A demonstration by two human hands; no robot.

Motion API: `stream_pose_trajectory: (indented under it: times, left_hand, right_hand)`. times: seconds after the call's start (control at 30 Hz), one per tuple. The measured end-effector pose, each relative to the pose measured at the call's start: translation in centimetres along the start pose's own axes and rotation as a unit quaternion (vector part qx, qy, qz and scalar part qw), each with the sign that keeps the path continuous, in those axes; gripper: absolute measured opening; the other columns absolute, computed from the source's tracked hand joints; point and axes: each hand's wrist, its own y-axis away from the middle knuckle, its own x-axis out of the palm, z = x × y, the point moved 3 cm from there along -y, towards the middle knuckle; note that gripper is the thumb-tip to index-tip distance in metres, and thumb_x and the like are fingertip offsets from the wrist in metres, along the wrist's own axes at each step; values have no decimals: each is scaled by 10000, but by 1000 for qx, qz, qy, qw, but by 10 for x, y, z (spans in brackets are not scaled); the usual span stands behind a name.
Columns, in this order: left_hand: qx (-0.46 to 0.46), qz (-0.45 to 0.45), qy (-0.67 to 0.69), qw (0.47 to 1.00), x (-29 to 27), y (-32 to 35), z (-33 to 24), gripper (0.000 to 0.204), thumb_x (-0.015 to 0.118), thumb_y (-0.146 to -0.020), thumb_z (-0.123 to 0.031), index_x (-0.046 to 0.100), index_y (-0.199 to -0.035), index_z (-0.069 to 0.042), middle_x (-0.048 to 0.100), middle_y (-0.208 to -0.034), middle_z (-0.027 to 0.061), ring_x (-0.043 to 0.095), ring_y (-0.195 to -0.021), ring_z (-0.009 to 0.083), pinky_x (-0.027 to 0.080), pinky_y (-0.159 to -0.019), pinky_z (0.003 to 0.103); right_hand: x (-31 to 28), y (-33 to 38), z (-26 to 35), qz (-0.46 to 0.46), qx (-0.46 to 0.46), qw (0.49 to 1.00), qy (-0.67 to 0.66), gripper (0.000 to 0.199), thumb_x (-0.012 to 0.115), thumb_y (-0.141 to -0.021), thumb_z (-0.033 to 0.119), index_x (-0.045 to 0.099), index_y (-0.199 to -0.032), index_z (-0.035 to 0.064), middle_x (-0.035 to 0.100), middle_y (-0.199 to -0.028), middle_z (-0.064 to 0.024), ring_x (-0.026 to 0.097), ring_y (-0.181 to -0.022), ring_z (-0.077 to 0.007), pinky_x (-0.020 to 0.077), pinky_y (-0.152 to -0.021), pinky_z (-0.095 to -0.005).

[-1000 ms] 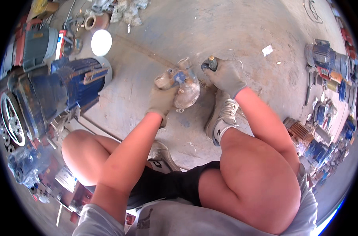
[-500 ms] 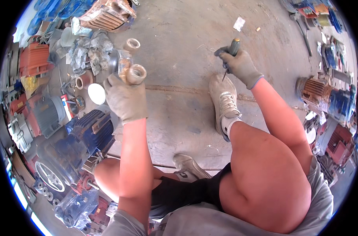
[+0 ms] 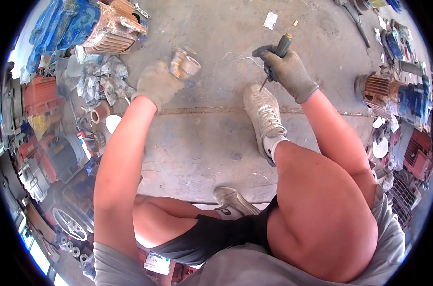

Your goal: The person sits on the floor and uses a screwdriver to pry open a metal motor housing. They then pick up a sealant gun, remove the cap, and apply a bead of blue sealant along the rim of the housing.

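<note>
My gloved left hand (image 3: 158, 85) is closed on a rusty brown metal piece with round, hollow ends (image 3: 187, 66); motion blurs it, and I cannot tell its exact kind. The piece is held over the concrete floor, left of centre. On the right, my gloved right hand (image 3: 292, 72) grips a screwdriver (image 3: 283, 46) by its dark green handle, yellow end up. Its thin shaft points down in front of the toe of my light shoe (image 3: 263, 106); whether it touches the shoe I cannot tell.
A rusty motor housing with a blue end (image 3: 114, 31) and crumpled grey plastic (image 3: 109, 78) lie at the left. Along the right are another rusty and blue motor (image 3: 381, 93) and a long dark bar (image 3: 359, 29). A white card (image 3: 270, 20) lies on the floor ahead.
My left hand has moved forward, and the metal piece with it has shifted forward and to the right. My right hand keeps the screwdriver with little movement. The view has shifted slightly.
</note>
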Motion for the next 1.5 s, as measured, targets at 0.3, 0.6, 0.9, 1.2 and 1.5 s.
stream_pose_trajectory:
  times: [0.3, 0.6, 0.9, 1.2, 1.5]
  left_hand:
    - [100, 74, -75, 989, 109, 70, -61, 544, 841, -870, -264, 610, -1284, 4, 668, -1321, 230, 773, -1079, 382, 611, -938, 504]
    - [-230, 68, 511, 825, 1, 102, 3, 730, 954, -807, -349, 659, -1311, 88, 763, -1185, 196, 762, -1025, 230, 605, -892, 358]
    - [-123, 8, 936, 330, -43, 268, -13, 1002, 833, -897, -572, 433, -1628, -14, 560, -1580, 194, 585, -1426, 365, 500, -1201, 520]
    - [-87, 37, 959, 268, -26, 292, -27, 819, 733, -1012, -440, 410, -1640, -25, 542, -1605, 180, 566, -1440, 332, 494, -1214, 494]
    - [-105, 87, 946, 295, -17, 298, -33, 851, 661, -1019, -523, 391, -1650, -19, 531, -1615, 186, 560, -1445, 337, 482, -1223, 502]
  right_hand:
    - [-23, -5, 3, 0, -2, 1000, -7, 290, 691, -1015, 274, 825, -1150, 55, 636, -824, 6, 599, -719, -111, 506, -642, -304]
    - [30, 12, 32, 93, -51, 994, 16, 281, 629, -1079, 198, 779, -1254, 36, 697, -928, -20, 672, -838, -113, 542, -730, -295]
    - [140, 72, 62, 360, -52, 925, -108, 473, 635, -1133, 415, 670, -1434, 51, 756, -1215, -67, 713, -1072, -129, 594, -930, -312]
    - [157, 131, 100, 411, 75, 862, -286, 503, 552, -1174, 403, 619, -1470, 2, 741, -1272, -108, 685, -1200, -167, 556, -1063, -358]
    - [148, 146, 120, 404, 57, 881, -239, 723, 603, -1105, 538, 538, -1526, -46, 671, -1422, -254, 666, -1328, -382, 552, -1119, -531]
